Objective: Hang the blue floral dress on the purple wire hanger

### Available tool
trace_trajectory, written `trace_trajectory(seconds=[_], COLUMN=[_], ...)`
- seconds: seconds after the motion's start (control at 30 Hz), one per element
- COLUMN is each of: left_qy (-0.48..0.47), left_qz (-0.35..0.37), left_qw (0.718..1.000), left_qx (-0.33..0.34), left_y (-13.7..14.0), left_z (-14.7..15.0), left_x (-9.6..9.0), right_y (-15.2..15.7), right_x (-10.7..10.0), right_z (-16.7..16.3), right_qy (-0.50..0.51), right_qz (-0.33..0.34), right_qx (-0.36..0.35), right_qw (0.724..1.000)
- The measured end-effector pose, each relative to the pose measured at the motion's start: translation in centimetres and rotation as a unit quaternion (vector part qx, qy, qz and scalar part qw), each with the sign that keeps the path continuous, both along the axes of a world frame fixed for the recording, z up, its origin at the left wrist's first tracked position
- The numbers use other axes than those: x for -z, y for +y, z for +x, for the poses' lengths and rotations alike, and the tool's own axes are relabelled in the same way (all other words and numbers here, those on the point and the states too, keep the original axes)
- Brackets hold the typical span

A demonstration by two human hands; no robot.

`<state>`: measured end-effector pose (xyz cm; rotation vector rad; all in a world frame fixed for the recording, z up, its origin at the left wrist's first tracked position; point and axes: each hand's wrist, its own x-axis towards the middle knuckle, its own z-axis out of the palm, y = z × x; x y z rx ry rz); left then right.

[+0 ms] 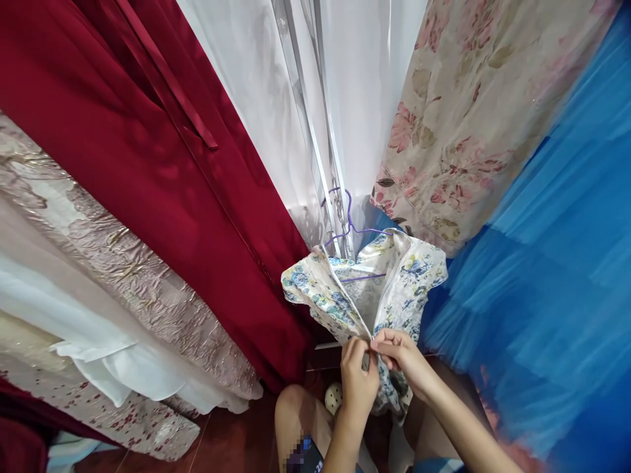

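Note:
A white dress with blue and yellow flowers (414,272) hangs on a purple wire hanger (350,223) in front of my knees. Its zipper (382,305) is parted in a V from the neckline down to my fingers. My left hand (359,374) is closed on the fabric just below the bottom of the V. Beside it, the fingers of my right hand (397,351) pinch at the point where the two zipper edges meet. The zipper pull is hidden under my fingertips. Below my hands the lower part of the dress hangs bunched.
Long garments hang all around: a dark red one (197,217) and a white one (246,79) ahead, a pink-flowered one (458,131) and blue tulle (557,263) at right. Pale textured cloth (148,276) hangs at left. A phone (310,456) lies on my thigh above the red tiled floor (231,433).

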<state>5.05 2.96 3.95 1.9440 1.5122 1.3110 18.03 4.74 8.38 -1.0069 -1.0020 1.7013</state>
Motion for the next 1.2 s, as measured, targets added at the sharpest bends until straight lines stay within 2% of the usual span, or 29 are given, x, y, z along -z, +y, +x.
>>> trace_trajectory(seconds=[0.07, 0.17, 0.33, 0.4, 0.47, 0.53, 0.63, 0.7, 0.77, 0.83, 0.87, 0.97, 1.07, 1.2], left_qy=[0.078, 0.207, 0.387, 0.439, 0.461, 0.437, 0.320, 0.201, 0.076, -0.004, -0.011, 0.047, 0.083, 0.006], left_qz=[-0.016, -0.030, -0.042, -0.056, -0.065, -0.068, -0.068, -0.044, 0.013, 0.074, 0.090, 0.103, 0.127, 0.166], left_qw=[0.997, 0.977, 0.914, 0.888, 0.875, 0.884, 0.931, 0.970, 0.994, 0.996, 0.995, 0.991, 0.985, 0.986], left_qx=[0.008, 0.041, 0.112, 0.126, 0.136, 0.151, 0.164, 0.131, 0.077, 0.044, 0.045, 0.073, 0.084, 0.020], left_y=[-0.1, -0.3, -0.5, -0.6, -0.7, -0.5, 0.4, 1.4, 2.7, 4.2, 4.9, 7.1, 8.5, 9.7], left_z=[-0.3, -1.1, -1.6, -1.3, -0.9, -0.8, -1.4, -2.1, -2.7, -3.1, -3.2, -2.8, -2.0, -2.3], left_x=[-1.0, -3.0, -6.4, -7.0, -7.0, -6.6, -6.7, -8.0, -10.3, -13.2, -14.7, -17.9, -19.1, -19.4], right_y=[1.0, 3.1, 6.6, 7.6, 8.2, 8.2, 7.5, 6.8, 6.2, 5.7, 5.6, 5.8, 6.7, 7.8], right_x=[-1.1, -4.0, -10.3, -12.3, -13.6, -14.3, -14.2, -13.8, -13.5, -13.3, -13.3, -13.2, -12.5, -10.3], right_z=[0.1, -0.2, -1.3, -1.6, -1.8, -1.7, -1.4, -1.1, -0.9, -0.8, -0.7, -0.5, -0.6, -1.5], right_qy=[0.028, 0.052, 0.064, 0.076, 0.086, 0.085, 0.069, 0.056, 0.038, 0.019, 0.011, -0.003, -0.008, -0.005], right_qz=[-0.010, 0.017, 0.092, 0.120, 0.136, 0.148, 0.169, 0.184, 0.200, 0.218, 0.226, 0.246, 0.261, 0.280], right_qx=[0.008, 0.022, 0.020, 0.022, 0.029, 0.038, 0.050, 0.059, 0.066, 0.073, 0.076, 0.071, 0.063, 0.077], right_qw=[1.000, 0.998, 0.993, 0.990, 0.987, 0.985, 0.982, 0.980, 0.977, 0.973, 0.971, 0.967, 0.963, 0.957])
